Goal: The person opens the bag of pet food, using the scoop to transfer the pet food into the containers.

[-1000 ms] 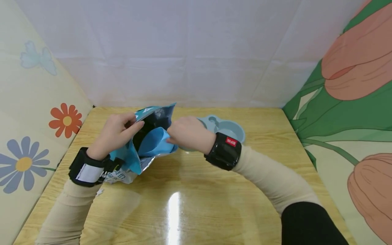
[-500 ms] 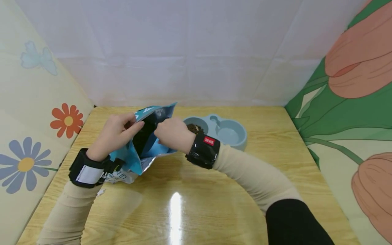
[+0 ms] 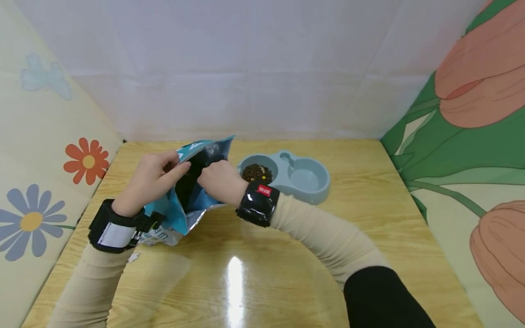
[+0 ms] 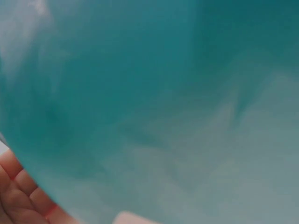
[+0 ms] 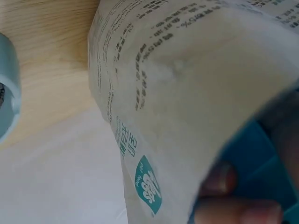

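Note:
My left hand pinches the near-left rim of a teal and white pet food bag, holding its mouth wide. In the left wrist view the bag's teal wall fills most of the picture, with fingers at its lower left edge. My right hand reaches into the mouth, gripping a blue scoop. Most of the scoop is hidden by that hand and the bag wall. Printed text covers the bag's white side in the right wrist view.
Right of the bag sits a blue-grey double pet bowl. Brown kibble lies in its left basin; the right basin holds none. A small white scrap lies on the wooden table near my left wrist.
My right hand has moved left and down into the bag with the scoop, which is now mostly hidden. The kibble bowl has come into view behind it. My left hand keeps its place.

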Demonstrator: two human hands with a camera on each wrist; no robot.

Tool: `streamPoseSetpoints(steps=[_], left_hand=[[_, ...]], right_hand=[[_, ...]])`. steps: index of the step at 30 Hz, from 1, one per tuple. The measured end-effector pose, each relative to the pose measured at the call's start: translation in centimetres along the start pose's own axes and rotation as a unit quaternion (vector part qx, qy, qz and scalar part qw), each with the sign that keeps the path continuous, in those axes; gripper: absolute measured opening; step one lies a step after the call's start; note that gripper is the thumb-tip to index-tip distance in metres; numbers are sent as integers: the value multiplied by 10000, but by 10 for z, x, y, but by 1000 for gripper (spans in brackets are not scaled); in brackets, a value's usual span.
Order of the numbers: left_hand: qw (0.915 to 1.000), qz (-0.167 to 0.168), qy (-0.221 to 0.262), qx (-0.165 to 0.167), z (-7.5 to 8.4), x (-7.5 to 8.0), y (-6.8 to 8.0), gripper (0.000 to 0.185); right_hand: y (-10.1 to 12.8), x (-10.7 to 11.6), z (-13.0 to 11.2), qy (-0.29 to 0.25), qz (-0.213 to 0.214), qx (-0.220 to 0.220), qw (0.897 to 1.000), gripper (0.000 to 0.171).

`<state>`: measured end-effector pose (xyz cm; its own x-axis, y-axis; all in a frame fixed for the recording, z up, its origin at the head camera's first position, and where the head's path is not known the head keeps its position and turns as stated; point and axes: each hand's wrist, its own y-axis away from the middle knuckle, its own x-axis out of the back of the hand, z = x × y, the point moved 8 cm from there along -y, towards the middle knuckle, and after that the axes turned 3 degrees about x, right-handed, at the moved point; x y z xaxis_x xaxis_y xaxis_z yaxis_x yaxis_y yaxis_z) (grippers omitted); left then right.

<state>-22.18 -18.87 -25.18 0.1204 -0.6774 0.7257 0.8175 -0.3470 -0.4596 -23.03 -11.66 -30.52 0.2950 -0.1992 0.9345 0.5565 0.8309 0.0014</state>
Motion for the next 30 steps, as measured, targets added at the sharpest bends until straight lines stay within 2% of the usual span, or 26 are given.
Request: streamPoseSetpoints(steps=[7,15,22,30], left_hand=[[10000,68,-28,-43,0,3,1,25],[9999,117,-87,-65,1,3,-1,26],[10000,72,-61,11,2,3,0,26],[9999,126,-61,-22,2,3,1,26]], right_hand=[[-7,-7,-5,-89,85,-64,9999,22],[-14,-19,-4,-225,6,-375,9990,22],[-11,-19,-6,-341,163,-338,9987,19],[-5,-20,-12,-22,265,-134,9996,21]])
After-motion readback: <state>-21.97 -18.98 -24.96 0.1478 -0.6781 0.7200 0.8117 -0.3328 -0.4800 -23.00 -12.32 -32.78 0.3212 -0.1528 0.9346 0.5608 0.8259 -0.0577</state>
